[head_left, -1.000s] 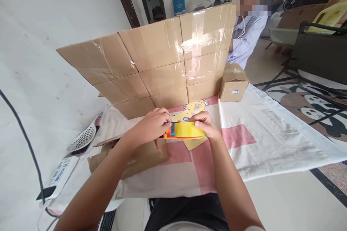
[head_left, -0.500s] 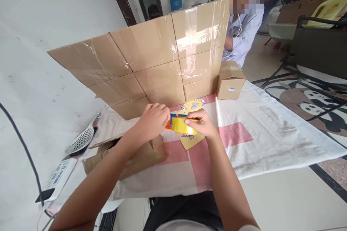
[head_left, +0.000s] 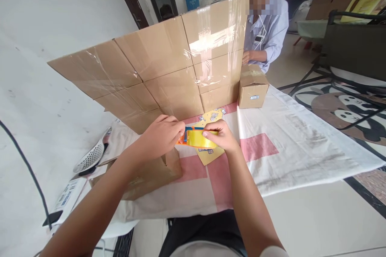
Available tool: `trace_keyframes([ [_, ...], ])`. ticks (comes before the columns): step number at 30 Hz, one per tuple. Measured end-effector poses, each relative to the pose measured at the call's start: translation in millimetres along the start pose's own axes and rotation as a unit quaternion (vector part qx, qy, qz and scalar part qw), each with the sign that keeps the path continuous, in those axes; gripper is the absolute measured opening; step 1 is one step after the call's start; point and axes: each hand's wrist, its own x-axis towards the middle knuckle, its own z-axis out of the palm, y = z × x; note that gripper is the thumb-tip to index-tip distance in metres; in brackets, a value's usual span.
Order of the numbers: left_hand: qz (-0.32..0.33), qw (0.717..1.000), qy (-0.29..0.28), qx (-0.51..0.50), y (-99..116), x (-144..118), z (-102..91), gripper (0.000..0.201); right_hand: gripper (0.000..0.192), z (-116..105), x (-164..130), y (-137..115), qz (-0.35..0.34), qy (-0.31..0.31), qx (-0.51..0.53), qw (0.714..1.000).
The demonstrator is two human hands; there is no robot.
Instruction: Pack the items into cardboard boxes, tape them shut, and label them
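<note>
Tape dispenser [head_left: 193, 138], orange frame with a yellow roll, held above the cloth [head_left: 301, 144] between both hands, just in front of the box wall [head_left: 169, 72]. Left hand [head_left: 161, 136]: fingers curled closed around the dispenser's orange end, knuckles up. Right hand [head_left: 221, 136]: thumb and fingers pinched shut on the yellow roll, forefinger laid along its top edge. Sticker sheet [head_left: 209, 152], yellow, lies flat on the cloth directly beneath the dispenser and right hand, partly hidden by them. Flat box [head_left: 150, 176], brown and collapsed, lies under the left forearm at the near left of the cloth. Small box [head_left: 252, 88], taped shut and bearing a small label, stands at the right end of the box wall, touching it. Scoop [head_left: 92, 156], white and perforated, lies at the left edge near the flat box. Behind the box wall a second person in a light shirt [head_left: 268, 36] sits, one hand [head_left: 247, 57] near the top of the small box. Chair [head_left: 356, 48], dark, stands well apart at far right
</note>
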Motion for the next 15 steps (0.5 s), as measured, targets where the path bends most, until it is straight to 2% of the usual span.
trace_keyframes([
  [5, -0.036, 0.998, 0.047, -0.038, 0.7, -3.8, 3.4, 0.024, 0.050, 2.8, -0.4, -1.3, -0.001, 0.001, 0.003, 1.000],
  [7, -0.067, 0.995, 0.045, -0.067, 2.7, -4.8, 3.8, 0.022, 0.052, 3.1, -0.6, -0.7, 0.007, -0.003, 0.001, 1.000],
  [11, -0.139, 0.977, -0.012, -0.159, 1.0, -1.9, -2.2, 0.021, 0.053, -1.7, -0.6, 4.2, 0.025, -0.001, 0.020, 0.999],
  [15, -0.150, 0.961, -0.066, -0.220, -4.7, 4.8, -8.4, 0.018, 0.056, -8.9, -0.7, 11.6, 0.072, 0.003, 0.069, 0.995],
])
